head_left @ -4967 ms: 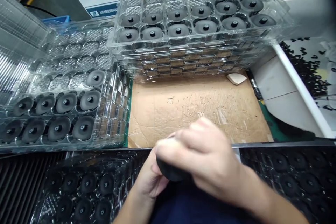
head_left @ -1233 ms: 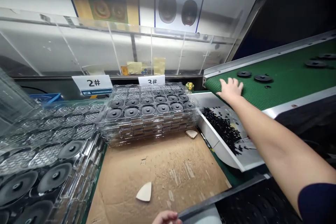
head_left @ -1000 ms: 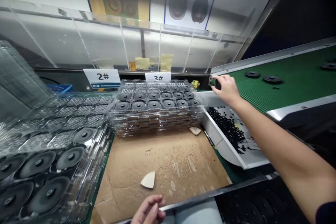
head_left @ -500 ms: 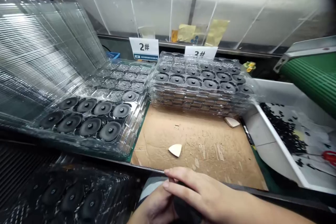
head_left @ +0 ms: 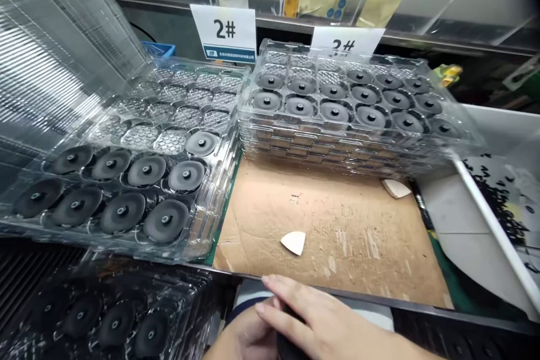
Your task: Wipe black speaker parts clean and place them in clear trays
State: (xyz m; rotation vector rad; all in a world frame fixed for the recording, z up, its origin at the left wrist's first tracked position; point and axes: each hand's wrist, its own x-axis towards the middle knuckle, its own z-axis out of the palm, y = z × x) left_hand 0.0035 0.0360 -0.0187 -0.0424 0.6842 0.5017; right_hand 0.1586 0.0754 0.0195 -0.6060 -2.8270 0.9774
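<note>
Right fingers [head_left: 295, 295] curving narrow over black disc [head_left: 291, 346], gripping it at bottom edge of view, mostly hidden. Left hand [head_left: 242, 340] sitting just beneath, fingers out of sight, can't tell grip. I'm seeing cardboard sheet [head_left: 350, 247] ahead, clear blister tray [head_left: 219, 180] holding black discs [head_left: 145, 171] left, stacked trays [head_left: 304, 143] beyond.

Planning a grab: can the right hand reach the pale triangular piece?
Probably yes: the right hand lies by the cardboard's near edge, the pale triangular piece unobstructed, though it grips a dark round part.
</note>
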